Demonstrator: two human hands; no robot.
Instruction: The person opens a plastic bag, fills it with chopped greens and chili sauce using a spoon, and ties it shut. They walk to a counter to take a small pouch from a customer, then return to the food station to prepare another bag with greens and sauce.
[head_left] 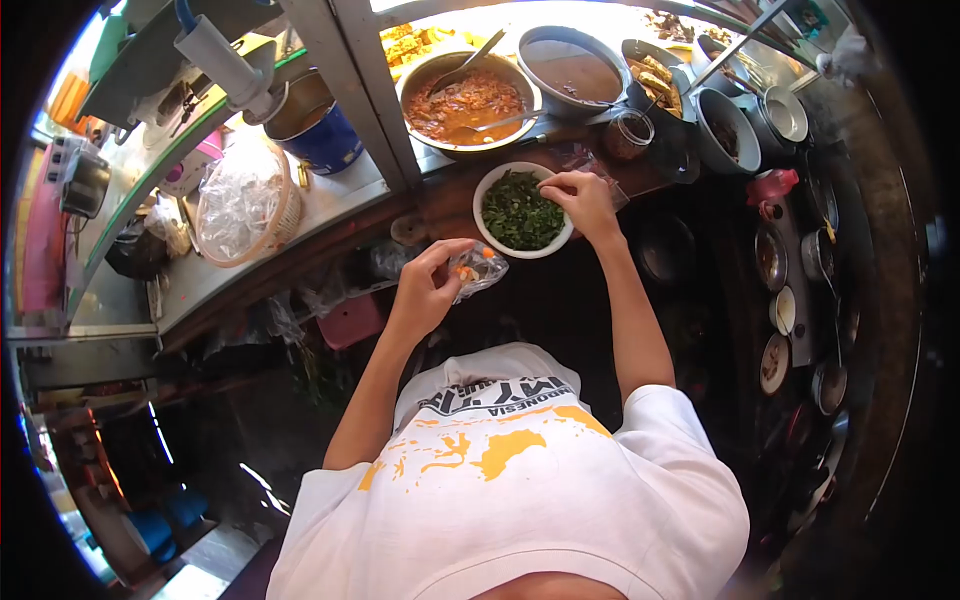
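My left hand [428,283] is closed on a small clear plastic bag [482,270] with orange and pale bits in it. Just beyond, a white bowl [541,248] stands at the counter's edge, filled with chopped green leaves [520,210]. At the bowl's right rim is my right hand [588,205], thumb and fingers pinched together over the leaves. Whatever that pinch holds, if anything, is too small to make out. The bag is held to the lower left of the bowl.
Behind the bowl stand a large pan of red stew [465,105] with spoons, a grey basin [570,65] of brownish liquid and a jar [628,133]. On the left are a basket of plastic bags [245,205] and a blue pot [325,140]. Dishes [774,362] line the right side.
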